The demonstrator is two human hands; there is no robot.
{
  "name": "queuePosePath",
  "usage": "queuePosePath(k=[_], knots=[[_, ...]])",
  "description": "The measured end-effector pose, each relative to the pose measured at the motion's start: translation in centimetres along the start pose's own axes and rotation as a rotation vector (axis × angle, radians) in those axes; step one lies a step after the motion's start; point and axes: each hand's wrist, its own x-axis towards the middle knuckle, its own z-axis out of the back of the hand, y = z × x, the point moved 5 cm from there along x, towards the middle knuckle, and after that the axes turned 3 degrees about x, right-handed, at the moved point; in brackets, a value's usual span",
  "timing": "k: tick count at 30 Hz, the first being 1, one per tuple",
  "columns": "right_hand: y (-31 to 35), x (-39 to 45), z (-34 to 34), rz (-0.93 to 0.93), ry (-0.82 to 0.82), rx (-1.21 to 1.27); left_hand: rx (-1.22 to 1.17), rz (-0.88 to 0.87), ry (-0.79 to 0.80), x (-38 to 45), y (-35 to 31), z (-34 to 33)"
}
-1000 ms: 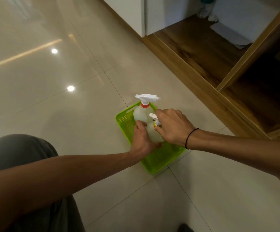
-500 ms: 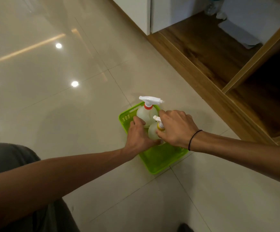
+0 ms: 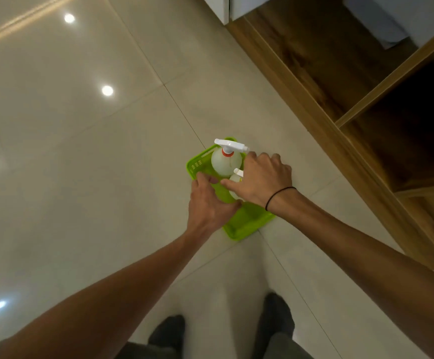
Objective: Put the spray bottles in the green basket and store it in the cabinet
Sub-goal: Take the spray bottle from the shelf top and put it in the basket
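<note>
The green basket rests on the tiled floor just in front of the open wooden cabinet. Two spray bottles stand in its far end. The larger one is white with a red collar and a white trigger head. The smaller one is mostly hidden under my right hand. My left hand grips the basket's left rim, thumb inside and fingers along the outer edge. My right hand hovers over the small bottle with fingers spread toward the right rim, holding nothing.
The cabinet's low compartments are open; a slanted wooden divider separates them. A white flat item lies deep in the far compartment. A white door panel stands at the top. My feet in dark socks are below the basket.
My right hand let go of the small bottle and spread toward the basket's right side. My left hand slid from the bottles onto the left rim. The view rose and shifted.
</note>
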Motion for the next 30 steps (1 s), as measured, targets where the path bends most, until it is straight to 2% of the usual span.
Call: queuePosePath(k=[5, 8, 17, 24, 30], knots=[[0.6, -1.8, 6.2, -0.176, -0.029, 0.049, 0.000, 0.137, 0.091, -3.2, -4.2, 4.5], [1.0, -3.8, 10.7, -0.233, 0.028, 0.035, -0.043, 0.192, 0.099, -4.9, -8.4, 7.7], [0.5, -8.6, 24.6, -0.268, -0.001, 0.146, -0.186, 0.222, 0.125, -9.5, -19.8, 13.7], [-3.7, -7.9, 36.4, -0.273, -0.219, 0.123, -0.231, 0.134, 0.176, -9.9, -30.7, 14.8], [-9.3, -3.4, 43.0, -0.329, -0.360, -0.080, -0.221, 0.069, 0.187, -8.0, -37.7, 14.0]])
